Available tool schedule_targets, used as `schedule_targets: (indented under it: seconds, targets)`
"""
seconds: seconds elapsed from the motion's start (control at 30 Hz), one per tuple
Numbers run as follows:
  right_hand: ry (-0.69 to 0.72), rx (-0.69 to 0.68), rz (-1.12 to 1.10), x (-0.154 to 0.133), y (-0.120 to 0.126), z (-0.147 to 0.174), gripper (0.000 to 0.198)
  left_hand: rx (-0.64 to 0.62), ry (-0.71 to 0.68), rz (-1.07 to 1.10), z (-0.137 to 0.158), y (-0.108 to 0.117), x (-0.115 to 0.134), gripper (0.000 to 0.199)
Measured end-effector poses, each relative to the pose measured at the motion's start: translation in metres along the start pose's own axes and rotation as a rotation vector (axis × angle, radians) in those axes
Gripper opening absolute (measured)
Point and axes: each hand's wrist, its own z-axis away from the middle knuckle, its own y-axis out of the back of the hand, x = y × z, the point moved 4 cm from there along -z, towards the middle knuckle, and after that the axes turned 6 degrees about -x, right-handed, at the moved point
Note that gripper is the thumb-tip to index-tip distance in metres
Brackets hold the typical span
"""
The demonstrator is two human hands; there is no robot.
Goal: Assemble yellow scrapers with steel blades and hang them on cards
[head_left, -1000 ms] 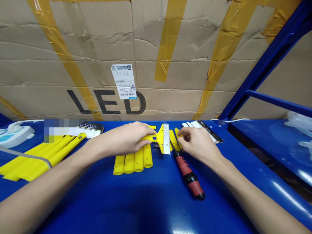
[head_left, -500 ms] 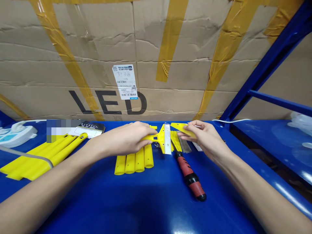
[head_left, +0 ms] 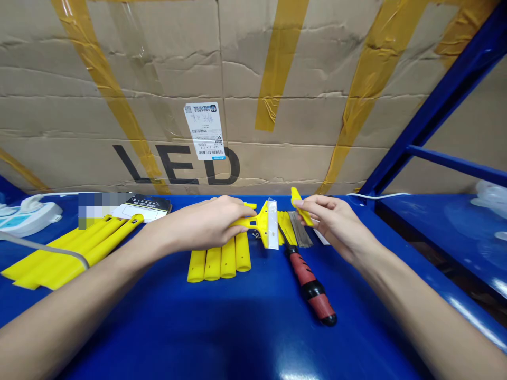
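My left hand [head_left: 222,221] is closed on the neck of a yellow scraper head [head_left: 261,224]. A flat metal blade [head_left: 273,224] lies along the head's wide edge. To the right, my right hand [head_left: 330,219] pinches a small yellow plastic plate [head_left: 302,207] between thumb and fingers, held apart from the scraper head and tilted edge-on. Below and between the hands rests a screwdriver [head_left: 312,287] with a red and black handle. Its shaft points toward several yellow plates [head_left: 288,226] and grey metal blades [head_left: 301,232] on the table.
Several yellow tubes [head_left: 219,261] lie under my left hand. Longer yellow handles [head_left: 79,253] sit at the left beside a printed card [head_left: 146,207], crossed by a grey cable [head_left: 47,247]. A white power strip [head_left: 31,217] stands far left. A taped cardboard box [head_left: 245,68] backs the blue table [head_left: 206,327].
My right hand has turned the yellow plate from nearly flat to a steeper, edge-on tilt and moved it slightly right. The left hand keeps the scraper head in place.
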Motion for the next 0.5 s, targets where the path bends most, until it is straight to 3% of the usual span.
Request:
schedule_targets:
  seconds: [0.07,0.2,0.27,0.4,0.5]
  targets:
    - [0.013,0.024,-0.020,-0.002,0.000,0.000,0.033,-0.002,-0.001,-0.009,0.000,0.000,0.000,0.033]
    - [-0.023,0.027,-0.137,-0.003,0.000,0.002,0.064,-0.016,0.008,-0.015,0.000,0.000,0.000,0.034]
    - [-0.077,-0.023,-0.181,-0.002,-0.002,0.003,0.059,-0.018,0.023,-0.006,0.000,0.000,-0.001,0.034]
    - [-0.157,-0.133,-0.193,-0.002,-0.011,0.006,0.031,-0.029,0.042,-0.007,0.000,-0.001,-0.002,0.039]
    - [-0.187,-0.141,-0.188,-0.003,-0.016,0.008,0.027,-0.046,0.033,-0.007,-0.001,-0.002,-0.002,0.039]
